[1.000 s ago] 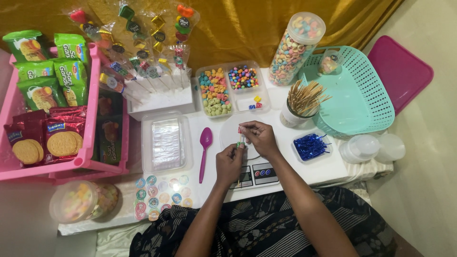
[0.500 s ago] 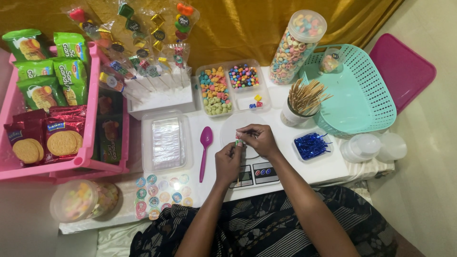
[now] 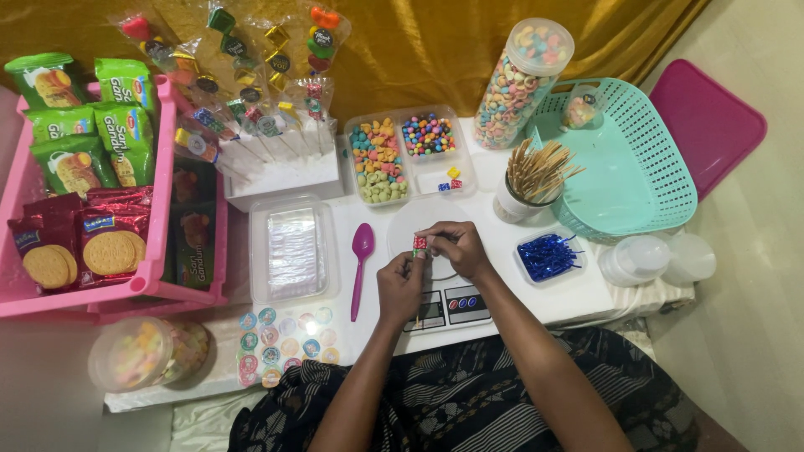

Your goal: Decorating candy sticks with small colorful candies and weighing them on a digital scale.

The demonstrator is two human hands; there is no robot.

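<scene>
The smooth white tabletop point(image 3: 569, 297) has a matt finish. On it, the purple plastic spoon point(image 3: 362, 259) looks glossy, as does the clear plastic lidded box point(image 3: 293, 249) just left of the spoon. Right of the spoon, the teal plastic basket point(image 3: 636, 167) has a perforated, latticed wall. The pale wooden sticks point(image 3: 536, 167) in a white cup beside that basket look dry and matt. Behind the spoon hangs a golden cloth backdrop point(image 3: 435, 50) with a satin sheen.

2 hands point(image 3: 400, 285), 1 purple spoon point(image 3: 362, 251), 1 teal basket point(image 3: 645, 159), 1 candy jar point(image 3: 519, 84)
</scene>
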